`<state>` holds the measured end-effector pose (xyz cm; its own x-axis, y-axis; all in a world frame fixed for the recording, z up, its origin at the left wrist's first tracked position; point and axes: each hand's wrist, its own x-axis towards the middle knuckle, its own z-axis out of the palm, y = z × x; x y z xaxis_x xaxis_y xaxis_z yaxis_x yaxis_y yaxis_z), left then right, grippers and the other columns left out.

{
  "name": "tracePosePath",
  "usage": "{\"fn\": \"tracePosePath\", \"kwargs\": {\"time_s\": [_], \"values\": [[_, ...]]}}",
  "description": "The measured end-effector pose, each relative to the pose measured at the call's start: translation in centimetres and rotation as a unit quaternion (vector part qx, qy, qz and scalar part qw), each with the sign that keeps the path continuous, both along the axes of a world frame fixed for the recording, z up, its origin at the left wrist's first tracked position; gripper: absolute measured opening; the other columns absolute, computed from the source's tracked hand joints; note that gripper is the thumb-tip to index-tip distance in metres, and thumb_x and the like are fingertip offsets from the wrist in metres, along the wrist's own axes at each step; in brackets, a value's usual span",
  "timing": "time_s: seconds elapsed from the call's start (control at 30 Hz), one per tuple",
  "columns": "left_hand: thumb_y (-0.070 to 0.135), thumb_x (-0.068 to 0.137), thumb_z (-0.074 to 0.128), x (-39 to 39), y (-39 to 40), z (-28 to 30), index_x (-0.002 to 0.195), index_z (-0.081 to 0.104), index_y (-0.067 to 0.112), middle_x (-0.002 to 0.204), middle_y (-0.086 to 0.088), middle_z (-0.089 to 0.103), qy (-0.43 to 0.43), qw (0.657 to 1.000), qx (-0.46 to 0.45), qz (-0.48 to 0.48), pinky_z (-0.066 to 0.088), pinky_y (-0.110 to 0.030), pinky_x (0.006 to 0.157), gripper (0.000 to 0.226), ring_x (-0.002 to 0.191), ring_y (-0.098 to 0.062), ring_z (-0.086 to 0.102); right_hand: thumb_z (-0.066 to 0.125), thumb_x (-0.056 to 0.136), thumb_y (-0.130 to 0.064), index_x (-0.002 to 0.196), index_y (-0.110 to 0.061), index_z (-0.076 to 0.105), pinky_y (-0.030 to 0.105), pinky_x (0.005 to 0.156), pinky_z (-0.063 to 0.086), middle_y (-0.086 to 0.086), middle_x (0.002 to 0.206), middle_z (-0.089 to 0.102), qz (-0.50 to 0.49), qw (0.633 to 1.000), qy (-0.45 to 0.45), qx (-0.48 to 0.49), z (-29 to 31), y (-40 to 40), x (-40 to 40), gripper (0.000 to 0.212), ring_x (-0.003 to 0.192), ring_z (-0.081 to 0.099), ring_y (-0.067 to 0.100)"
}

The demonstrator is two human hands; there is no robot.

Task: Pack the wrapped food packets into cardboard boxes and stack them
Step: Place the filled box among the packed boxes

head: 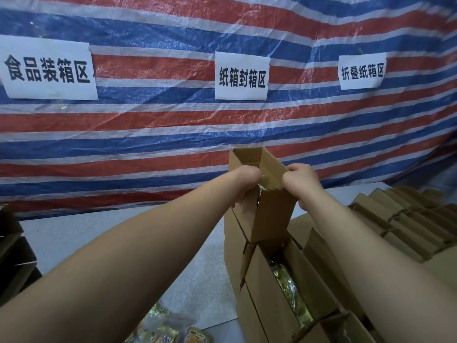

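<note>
A small open cardboard box (270, 214) stands on top of a stack of boxes (235, 241), its flaps up. My left hand (247, 180) grips its left wall, and my right hand (303, 180) grips its right wall, fingers curled over the rim. A shiny wrapped packet (260, 191) shows just inside it. Below, nearer to me, another open box (272, 300) holds a gold wrapped packet (289, 290). Loose wrapped packets (163, 328) lie on the grey table at the bottom edge.
Several flat or folded cardboard boxes (405, 219) are piled at the right. Dark boxes (12, 256) stand at the left edge. A striped tarp (173, 134) with three white paper signs hangs behind the table (99, 233).
</note>
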<state>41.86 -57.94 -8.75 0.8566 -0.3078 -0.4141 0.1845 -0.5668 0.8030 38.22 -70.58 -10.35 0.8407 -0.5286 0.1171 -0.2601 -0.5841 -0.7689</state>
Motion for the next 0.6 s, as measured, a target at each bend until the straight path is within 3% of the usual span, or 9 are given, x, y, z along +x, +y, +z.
{"fn": "tracePosePath", "kwargs": {"time_s": [0.1, 0.2, 0.37, 0.6], "values": [[0.026, 0.103, 0.026, 0.2, 0.1, -0.4, 0.142, 0.035, -0.002, 0.117, -0.021, 0.047, -0.007, 1.0, 0.006, 0.003, 0.033, -0.062, 0.107, 0.048, 0.126, -0.042, 0.046, 0.051, 0.096, -0.009, 0.103, -0.014, 0.064, 0.026, 0.054, 0.041, 0.006, 0.089, 0.061, 0.001, 1.0, -0.002, 0.002, -0.4, 0.1, 0.2, 0.016, 0.079, 0.059, 0.021], [0.025, 0.103, 0.025, 0.6, 0.1, -0.6, 0.143, 0.033, -0.002, 0.12, -0.022, 0.047, -0.006, 1.0, 0.01, 0.004, 0.033, -0.062, 0.107, 0.048, 0.127, -0.042, 0.046, 0.05, 0.096, -0.009, 0.101, -0.013, 0.064, 0.027, 0.054, 0.04, 0.007, 0.088, 0.061, -0.002, 1.0, -0.003, -0.001, -0.6, 0.2, 0.4, 0.016, 0.077, 0.058, 0.021], [0.025, 0.103, 0.025, 1.1, 0.2, -0.8, 0.149, 0.026, -0.001, 0.146, -0.027, 0.04, 0.002, 1.0, 0.01, 0.008, 0.031, -0.063, 0.109, 0.053, 0.135, -0.044, 0.038, 0.048, 0.094, -0.007, 0.1, -0.013, 0.064, 0.027, 0.053, 0.038, 0.007, 0.088, 0.061, -0.001, 1.0, -0.001, -0.005, -0.6, 0.4, 0.7, 0.018, 0.076, 0.057, 0.02], [0.028, 0.103, 0.025, 1.6, 0.4, -1.3, 0.152, 0.022, 0.0, 0.152, -0.026, 0.034, 0.009, 1.0, 0.012, 0.011, 0.03, -0.062, 0.11, 0.056, 0.139, -0.045, 0.034, 0.048, 0.094, -0.007, 0.099, -0.014, 0.063, 0.028, 0.054, 0.04, 0.006, 0.089, 0.062, 0.002, 1.0, 0.0, -0.003, -1.0, 0.7, 1.2, 0.017, 0.077, 0.058, 0.021]]}}
